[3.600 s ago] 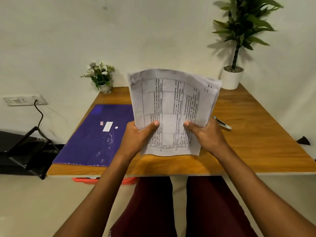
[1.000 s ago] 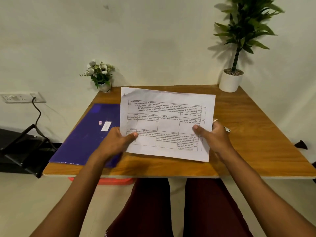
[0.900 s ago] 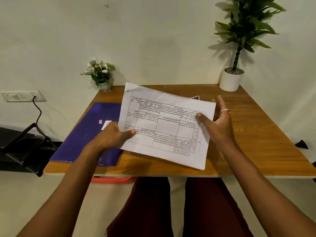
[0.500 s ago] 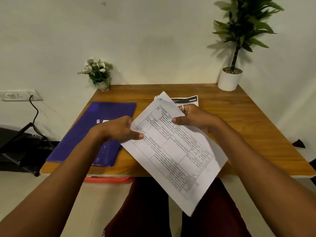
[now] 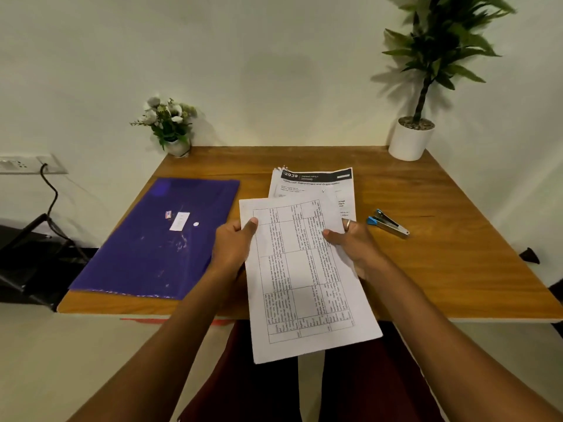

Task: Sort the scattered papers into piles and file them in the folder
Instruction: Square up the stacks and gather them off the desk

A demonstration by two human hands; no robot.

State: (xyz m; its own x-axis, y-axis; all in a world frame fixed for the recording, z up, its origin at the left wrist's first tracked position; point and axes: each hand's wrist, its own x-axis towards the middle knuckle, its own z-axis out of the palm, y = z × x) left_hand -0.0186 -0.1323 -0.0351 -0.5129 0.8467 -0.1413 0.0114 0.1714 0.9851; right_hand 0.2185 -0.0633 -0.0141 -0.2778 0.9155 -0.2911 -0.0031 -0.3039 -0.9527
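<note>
The left hand (image 5: 233, 248) and the right hand (image 5: 353, 248) hold one printed sheet (image 5: 304, 284) between them. Each hand grips a long edge near the far end, with the thumb on the top face and the other fingers curled under it. The sheet is thin white paper, rectangular, with a ruled table of small print. Its near end hangs past the edge of the wooden surface (image 5: 441, 269), above the lap. Just behind it a pile of papers (image 5: 313, 184) lies flat, its top page with a black header band. The folder (image 5: 158, 239), purple, flat, of glossy plastic, lies left of the left hand. A small metal stapler (image 5: 388, 223) with a blue end lies right of the right hand.
</note>
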